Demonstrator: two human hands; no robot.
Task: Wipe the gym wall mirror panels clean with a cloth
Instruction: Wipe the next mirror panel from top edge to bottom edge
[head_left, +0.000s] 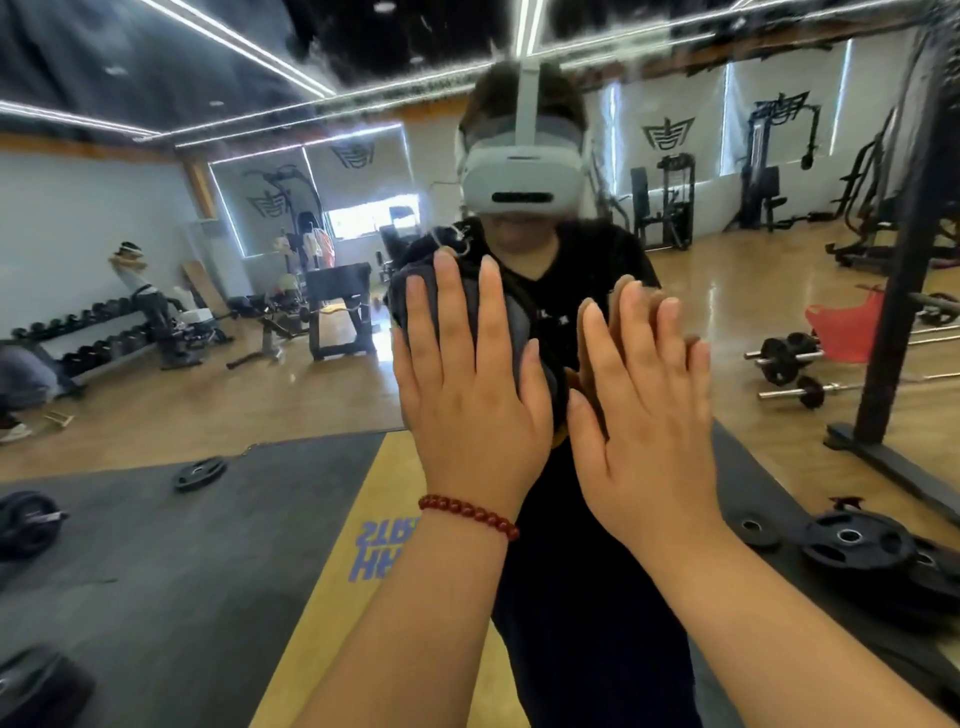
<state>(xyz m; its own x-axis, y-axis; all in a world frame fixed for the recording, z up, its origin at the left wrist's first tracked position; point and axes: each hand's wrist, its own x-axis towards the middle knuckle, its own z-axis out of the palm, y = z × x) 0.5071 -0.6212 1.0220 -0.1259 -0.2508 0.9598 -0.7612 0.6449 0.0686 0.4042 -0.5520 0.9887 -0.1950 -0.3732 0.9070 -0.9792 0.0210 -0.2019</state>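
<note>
- Left hand (470, 395): raised flat against the wall mirror (208, 322), fingers straight and slightly spread, pressing a dark grey cloth (511, 322) onto the glass; red bead bracelet (467, 514) around the wrist.
- Dark grey cloth: bunched between left palm and mirror, at centre of view, edges showing above the fingertips and to the right of the hand.
- Right hand (644, 410): held upright just right of the left hand, fingers straight and close together, tips meeting their own reflection; holding nothing.
- Wall mirror: filling nearly the whole view, smeared with pale streaks along the top.
- Reflected in the glass: person in black clothing wearing a white headset (522, 179); dumbbell rack (88, 332) at far left; weight plates (857, 545) on dark floor matting at lower right; barbells (789, 384) at right; black rack upright (904, 291) at right edge; red object (844, 325) beside it, kind not discernible.
</note>
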